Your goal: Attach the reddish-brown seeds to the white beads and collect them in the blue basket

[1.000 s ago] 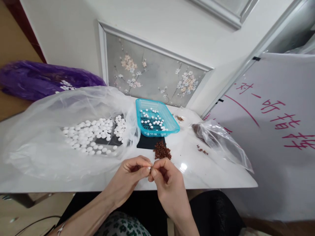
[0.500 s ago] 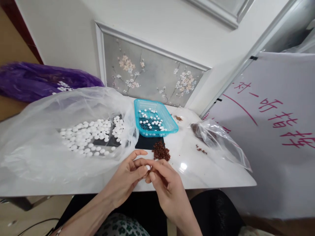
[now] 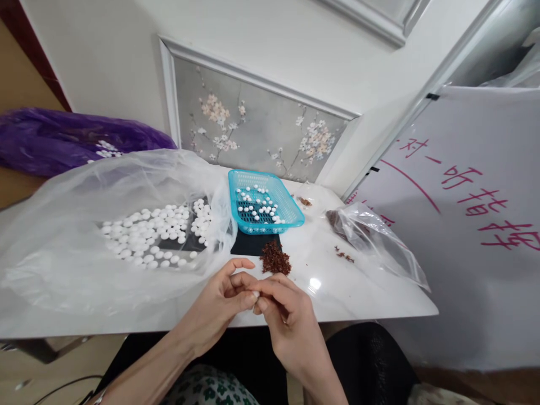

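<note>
Both hands meet in front of the table's near edge. My left hand (image 3: 225, 301) pinches a small white ball (image 3: 255, 294) between thumb and finger, with most of it covered by fingertips. Closed against the same spot is my right hand (image 3: 289, 315), thumb and index finger pressed together; whatever they pinch is hidden. Just beyond the fingers lies a heap of small dark reddish-brown pieces (image 3: 275, 259). Behind it, a blue plastic basket (image 3: 291, 216) holds several white balls like the one in hand.
A large clear plastic bag (image 3: 84, 275) with many white balls covers the table's left. Further back is a purple bag (image 3: 50, 135). A clear bag (image 3: 375, 236) of brown material lies right, near brown crumbs (image 3: 346, 256). A white board (image 3: 472, 270) with red writing stands at right.
The fingers have shifted slightly around the white ball, and less of it shows now. The camera view has moved a little; the basket, bags and heap stay in place.
</note>
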`<state>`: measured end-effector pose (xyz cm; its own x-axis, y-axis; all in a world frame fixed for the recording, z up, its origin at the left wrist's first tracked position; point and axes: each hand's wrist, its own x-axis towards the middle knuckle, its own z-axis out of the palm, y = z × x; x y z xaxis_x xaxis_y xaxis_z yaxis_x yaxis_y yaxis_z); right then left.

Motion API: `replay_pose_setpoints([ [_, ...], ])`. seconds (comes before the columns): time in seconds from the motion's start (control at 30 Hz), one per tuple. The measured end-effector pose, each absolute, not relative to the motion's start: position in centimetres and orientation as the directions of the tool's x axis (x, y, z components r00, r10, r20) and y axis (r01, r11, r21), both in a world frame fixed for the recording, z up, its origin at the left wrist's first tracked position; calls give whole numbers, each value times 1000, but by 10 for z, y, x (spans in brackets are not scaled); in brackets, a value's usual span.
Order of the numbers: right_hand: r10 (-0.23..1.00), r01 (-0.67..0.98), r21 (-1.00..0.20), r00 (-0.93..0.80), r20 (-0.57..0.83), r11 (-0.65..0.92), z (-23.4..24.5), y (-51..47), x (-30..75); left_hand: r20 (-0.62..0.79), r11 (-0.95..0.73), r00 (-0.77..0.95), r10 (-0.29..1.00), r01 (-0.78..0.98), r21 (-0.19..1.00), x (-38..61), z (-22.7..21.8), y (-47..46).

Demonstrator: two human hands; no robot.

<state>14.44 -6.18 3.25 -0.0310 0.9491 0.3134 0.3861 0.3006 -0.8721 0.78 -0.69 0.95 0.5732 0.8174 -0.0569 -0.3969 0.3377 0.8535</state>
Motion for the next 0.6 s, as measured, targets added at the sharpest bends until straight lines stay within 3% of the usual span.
replay_pose_setpoints([
  [0.27,937,387,-868,25,349,313,24,-60,141,-73,321,583,809,-334,886,7,9,-5],
  [0.43,954,340,-896,-22,298,287,25,-63,151,-60,299,553,831,-353,887,8,5,-11],
  [0.53,956,397,-880,15,292,262,36,-47,168,-45,192,461,886,-277,942,2,15,-11],
  [0.6,931,464,-839,75,358,285,46,-22,180,18,18,385,923,-89,996,-10,28,-4],
])
